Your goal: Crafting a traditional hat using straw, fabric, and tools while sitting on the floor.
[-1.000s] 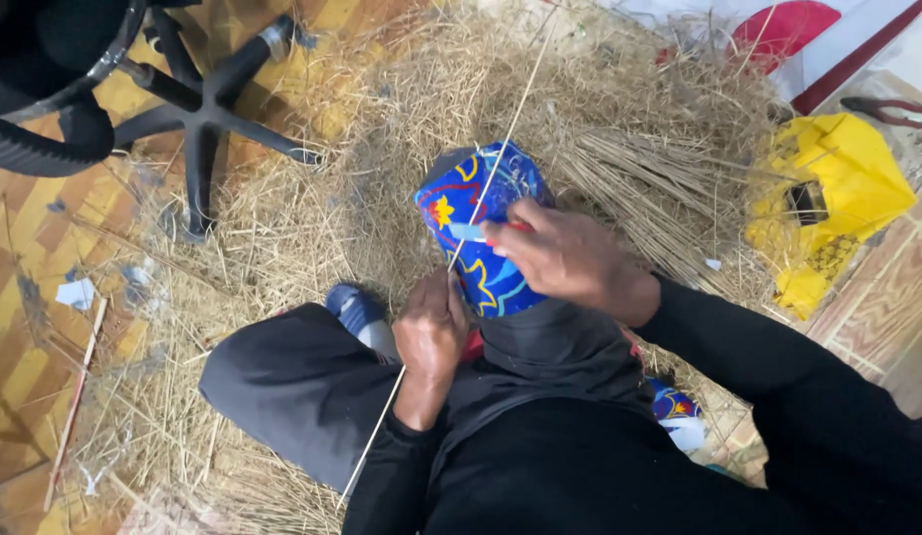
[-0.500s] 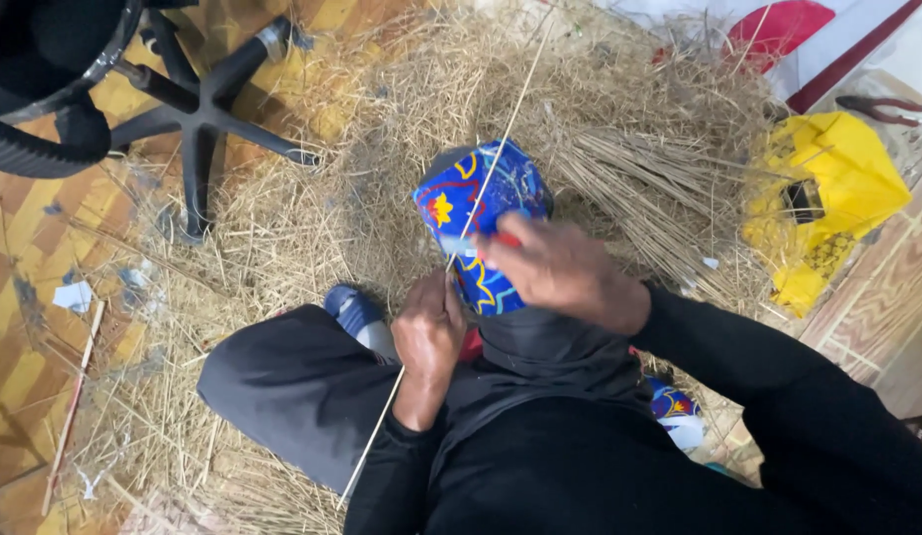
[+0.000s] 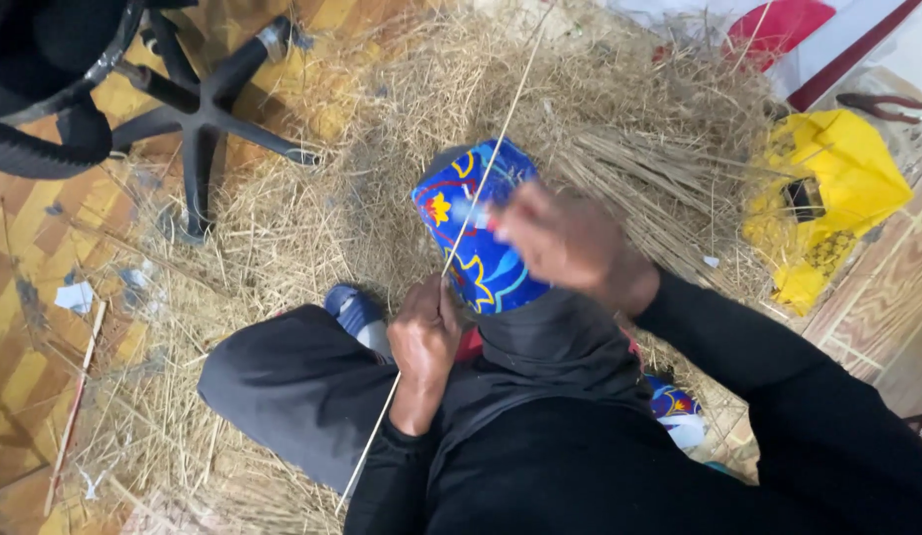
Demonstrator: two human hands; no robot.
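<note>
I sit on the floor in black clothes amid loose straw. My left hand (image 3: 423, 332) is closed around a long thin pale stick (image 3: 486, 183) that runs from beside my arm up across the straw pile. My right hand (image 3: 565, 238) is blurred; its fingers pinch a small light-coloured tool (image 3: 473, 215) against the stick. Both hands work just over a blue cloth-covered knee (image 3: 481, 258) patterned in yellow, red and white.
A big heap of dry straw (image 3: 619, 119) covers the floor ahead. A black swivel-chair base (image 3: 199, 109) stands at the upper left. A yellow bag (image 3: 827, 198), pliers (image 3: 882, 102) and a red object (image 3: 768, 30) lie at the right. Paper scraps dot the wood floor.
My right hand has moved slightly up and right along the stick and is now motion-blurred. My left hand keeps its grip in the same place.
</note>
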